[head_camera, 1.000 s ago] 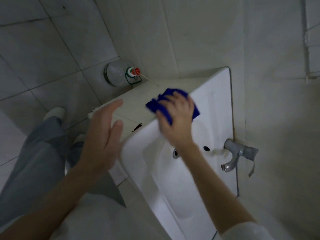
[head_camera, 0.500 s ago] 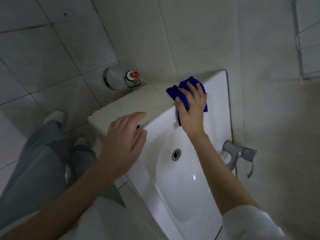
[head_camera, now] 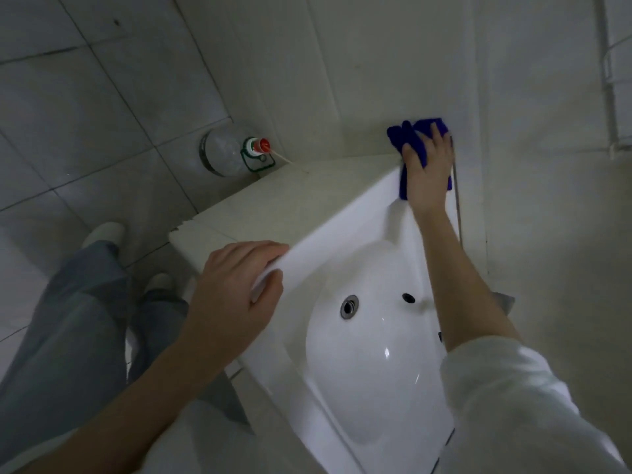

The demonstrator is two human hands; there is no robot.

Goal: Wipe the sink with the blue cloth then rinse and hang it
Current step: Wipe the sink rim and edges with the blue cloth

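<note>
A white ceramic sink [head_camera: 342, 227] fills the lower middle, with a metal drain [head_camera: 349, 306] and a small overflow hole [head_camera: 408, 297] in its basin. My right hand [head_camera: 427, 172] presses the blue cloth [head_camera: 407, 136] flat onto the sink's far corner, against the wall. My left hand [head_camera: 236, 295] grips the sink's left rim, fingers curled over the edge. My right forearm hides most of the grey tap [head_camera: 504, 299].
A clear plastic bottle [head_camera: 225, 153] with a red and green cap stands on the tiled floor behind a pale counter slab [head_camera: 284, 196]. A white wire rack [head_camera: 612, 97] hangs on the wall at far right. My legs and shoes are at lower left.
My right hand slid the cloth from the basin's edge up to the sink's far corner. My left hand came down from mid-air and took hold of the left rim.
</note>
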